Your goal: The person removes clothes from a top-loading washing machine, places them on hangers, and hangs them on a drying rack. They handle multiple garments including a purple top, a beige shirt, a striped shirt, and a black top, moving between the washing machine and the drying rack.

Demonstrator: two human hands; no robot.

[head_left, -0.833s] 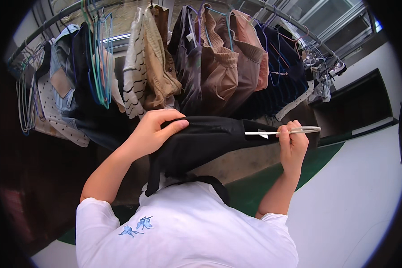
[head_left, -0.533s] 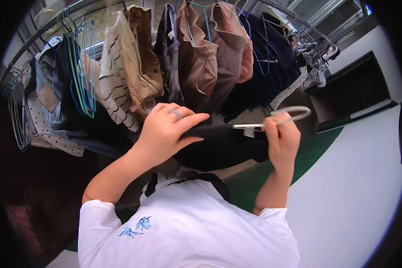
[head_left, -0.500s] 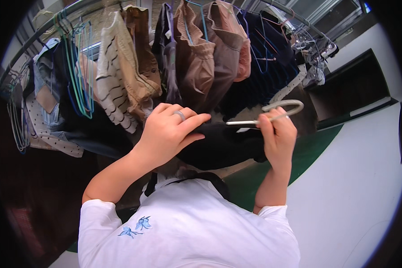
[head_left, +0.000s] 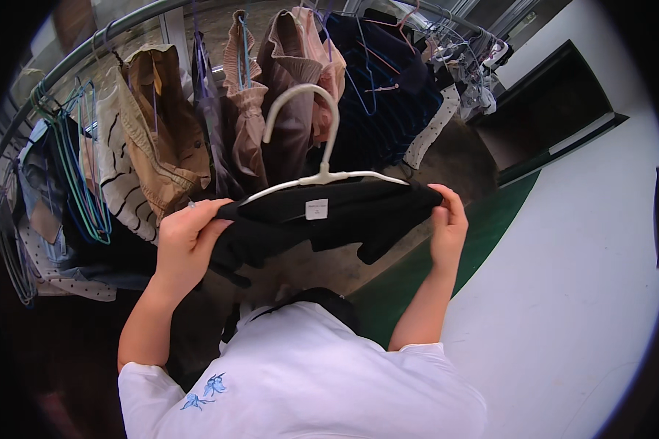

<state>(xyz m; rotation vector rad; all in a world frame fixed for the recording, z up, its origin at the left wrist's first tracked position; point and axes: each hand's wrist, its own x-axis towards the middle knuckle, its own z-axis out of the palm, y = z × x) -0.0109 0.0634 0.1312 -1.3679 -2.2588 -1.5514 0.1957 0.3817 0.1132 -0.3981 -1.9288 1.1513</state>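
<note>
Upright now, the white hanger no longer lies along the right hand as it does in the earlier frames; that hand's grip is now on the right end of the black garment, and the left hand is farther left than before. Nearest, the white shirt fills the bottom and is cut off by the lower edge. Ahead of it, the black garment stretches between the hands, draped on the hanger. Left thumb and fingers clamp its left end; right thumb and fingers pinch its right end, though some fingertips are hidden in or behind the cloth. Both tips of the hanger disappear under the fabric, and a pale label shows at the neckline. Lower down, dark folds blend together and are hard to separate.

Behind hangs the rail, its middle out of sight past the upper edge. Khaki trousers hang toward its left end, a dark blue garment toward its right; the hanger's hook covers part of a brownish garment. Far right, a dark opening is too dim to read.
</note>
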